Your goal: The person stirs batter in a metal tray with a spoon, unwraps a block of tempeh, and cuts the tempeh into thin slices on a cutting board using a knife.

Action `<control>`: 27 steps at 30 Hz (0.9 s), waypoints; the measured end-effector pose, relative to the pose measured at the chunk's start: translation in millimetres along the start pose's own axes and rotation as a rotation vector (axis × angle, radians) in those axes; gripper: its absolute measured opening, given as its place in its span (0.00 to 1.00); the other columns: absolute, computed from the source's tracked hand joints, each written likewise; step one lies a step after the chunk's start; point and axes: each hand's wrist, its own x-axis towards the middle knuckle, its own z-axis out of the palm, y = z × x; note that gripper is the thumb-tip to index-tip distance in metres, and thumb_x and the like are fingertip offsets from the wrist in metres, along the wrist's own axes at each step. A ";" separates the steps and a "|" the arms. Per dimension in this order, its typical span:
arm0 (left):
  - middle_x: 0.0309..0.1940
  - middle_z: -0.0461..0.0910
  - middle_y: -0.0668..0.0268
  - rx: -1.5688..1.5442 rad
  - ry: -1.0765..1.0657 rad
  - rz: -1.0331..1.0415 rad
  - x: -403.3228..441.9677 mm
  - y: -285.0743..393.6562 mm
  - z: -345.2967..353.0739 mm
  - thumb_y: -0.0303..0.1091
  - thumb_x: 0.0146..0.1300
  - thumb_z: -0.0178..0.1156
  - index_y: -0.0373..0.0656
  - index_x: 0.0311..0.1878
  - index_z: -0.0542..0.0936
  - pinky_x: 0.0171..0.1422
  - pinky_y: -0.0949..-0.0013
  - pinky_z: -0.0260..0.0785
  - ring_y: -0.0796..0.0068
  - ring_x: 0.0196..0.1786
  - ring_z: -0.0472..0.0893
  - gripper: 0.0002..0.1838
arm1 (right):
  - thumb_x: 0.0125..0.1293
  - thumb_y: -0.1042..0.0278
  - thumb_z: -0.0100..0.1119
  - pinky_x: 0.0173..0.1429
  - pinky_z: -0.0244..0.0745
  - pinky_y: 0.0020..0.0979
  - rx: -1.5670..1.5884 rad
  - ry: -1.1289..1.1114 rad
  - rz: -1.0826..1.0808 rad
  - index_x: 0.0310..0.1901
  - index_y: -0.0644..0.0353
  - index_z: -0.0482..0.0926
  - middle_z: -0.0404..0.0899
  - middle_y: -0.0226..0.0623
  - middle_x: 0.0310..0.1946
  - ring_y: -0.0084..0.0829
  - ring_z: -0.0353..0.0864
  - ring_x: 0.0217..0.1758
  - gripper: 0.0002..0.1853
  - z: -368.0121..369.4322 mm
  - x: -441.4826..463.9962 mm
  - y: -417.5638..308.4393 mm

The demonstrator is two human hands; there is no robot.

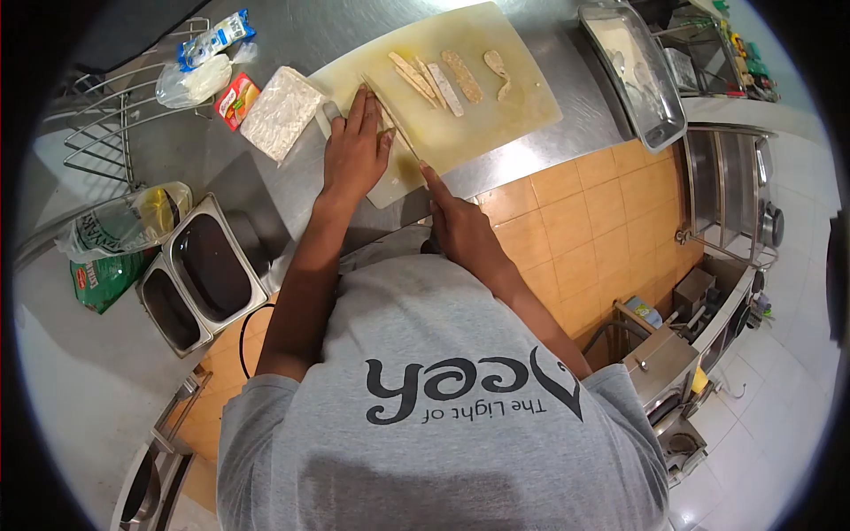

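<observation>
On a pale cutting board [513, 124], my right hand [456, 217] grips a knife [398, 131] near its near edge. The blade points up and left across the board. My left hand [354, 150] lies beside the blade on its left, fingers close together, pressing on something mostly hidden under them. Several thin strips of a pale, grainy block [445, 88] lie on the board to the right of the knife. A larger pale slab [282, 115] rests left of the board, against its edge.
A metal tray with white powder and a spoon [651, 124] stands at the right. Left are a red packet [236, 101], a blue packet [215, 40], a wire rack [97, 133] and metal containers of dark liquid [259, 288]. Orange floor tiles show below the counter edge.
</observation>
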 end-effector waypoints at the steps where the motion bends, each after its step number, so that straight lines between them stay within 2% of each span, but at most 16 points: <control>1: 0.76 0.61 0.58 0.014 0.005 0.003 1.8 1.8 0.8 0.39 0.68 0.58 0.34 0.72 0.66 0.58 0.56 0.71 0.53 0.50 0.73 0.32 | 0.73 0.74 0.49 0.39 0.75 0.51 0.002 0.006 -0.001 0.77 0.49 0.58 0.81 0.59 0.27 0.59 0.83 0.33 0.32 -1.4 -0.4 1.3; 5: 0.79 0.58 0.62 0.130 -0.039 -0.032 -10.0 19.5 -6.8 0.40 0.72 0.52 0.37 0.73 0.68 0.57 0.62 0.67 0.61 0.50 0.72 0.29 | 0.72 0.75 0.50 0.39 0.75 0.51 0.019 0.050 -0.032 0.76 0.50 0.58 0.80 0.60 0.27 0.59 0.83 0.33 0.32 1.3 -2.3 2.5; 8: 0.79 0.58 0.64 0.210 0.009 0.023 -18.3 17.8 4.4 0.42 0.72 0.51 0.39 0.73 0.69 0.63 0.55 0.62 0.62 0.57 0.70 0.29 | 0.68 0.77 0.52 0.37 0.76 0.51 -0.002 0.084 -0.051 0.76 0.52 0.60 0.81 0.56 0.28 0.55 0.82 0.31 0.34 6.2 -3.2 2.5; 11: 0.80 0.57 0.65 0.328 -0.009 0.040 -17.6 16.5 5.5 0.42 0.71 0.50 0.39 0.73 0.68 0.69 0.44 0.54 0.61 0.64 0.67 0.30 | 0.71 0.75 0.50 0.39 0.75 0.52 0.028 0.066 -0.025 0.76 0.50 0.58 0.79 0.60 0.27 0.60 0.82 0.33 0.32 3.6 -5.2 -4.6; 14: 0.80 0.55 0.66 0.336 -0.064 -0.003 -17.4 19.1 5.2 0.42 0.71 0.49 0.39 0.73 0.68 0.70 0.35 0.48 0.61 0.68 0.64 0.30 | 0.71 0.75 0.50 0.39 0.74 0.53 0.018 0.040 0.032 0.77 0.48 0.58 0.80 0.60 0.28 0.60 0.81 0.33 0.33 4.5 -11.5 -9.4; 20: 0.82 0.47 0.67 0.272 -0.198 -0.024 -15.1 18.5 -1.5 0.44 0.73 0.47 0.38 0.76 0.63 0.70 0.27 0.43 0.58 0.73 0.59 0.32 | 0.70 0.74 0.52 0.38 0.76 0.54 0.001 0.059 0.113 0.76 0.43 0.58 0.80 0.60 0.30 0.60 0.81 0.33 0.34 13.5 -31.3 -9.6; 27: 0.84 0.37 0.68 0.125 -0.220 -0.038 -19.0 7.2 11.2 0.48 0.76 0.45 0.42 0.81 0.48 0.71 0.21 0.38 0.56 0.79 0.50 0.37 | 0.71 0.74 0.52 0.39 0.76 0.54 0.043 0.115 0.062 0.76 0.45 0.58 0.81 0.61 0.32 0.61 0.82 0.34 0.34 18.3 -27.0 -11.8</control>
